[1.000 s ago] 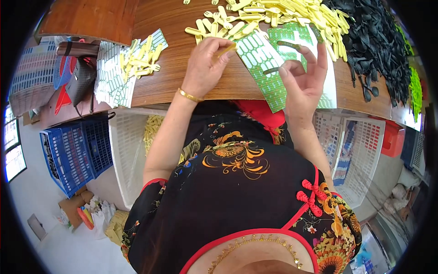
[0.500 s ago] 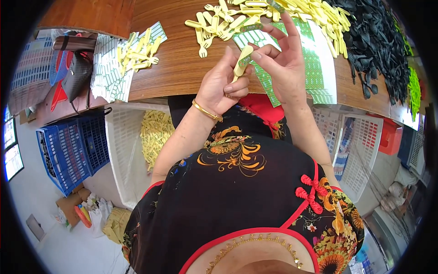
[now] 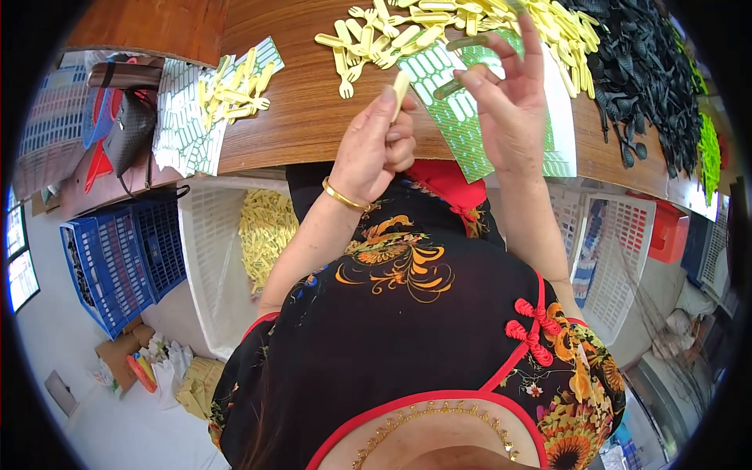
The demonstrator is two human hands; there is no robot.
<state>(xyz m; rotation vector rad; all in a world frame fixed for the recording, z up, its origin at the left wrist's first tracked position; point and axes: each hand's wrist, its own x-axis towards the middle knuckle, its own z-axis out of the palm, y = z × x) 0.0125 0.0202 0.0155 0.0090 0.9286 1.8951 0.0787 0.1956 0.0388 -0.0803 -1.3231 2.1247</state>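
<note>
Your left grip (image 3: 371,150) pinches a yellow piece (image 3: 400,88), tilted, over the desk (image 3: 301,110) — just left of the sheets (image 3: 465,145). Your right grip (image 3: 513,117) has its outer fingers spread, green strips (image 3: 468,41) at the fingertips — whether thumb and forefinger pinch the lowest, I cannot tell.

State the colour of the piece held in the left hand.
Pale yellow; the piece shows best in the head view.

Across the brown wood-grain desk (image 3: 294,110), a passage lies open left of the left hand (image 3: 368,153); heaped pale-yellow plastic forks (image 3: 470,19) block the way beyond it, piled black plastic utensils (image 3: 638,86) the right.
</note>
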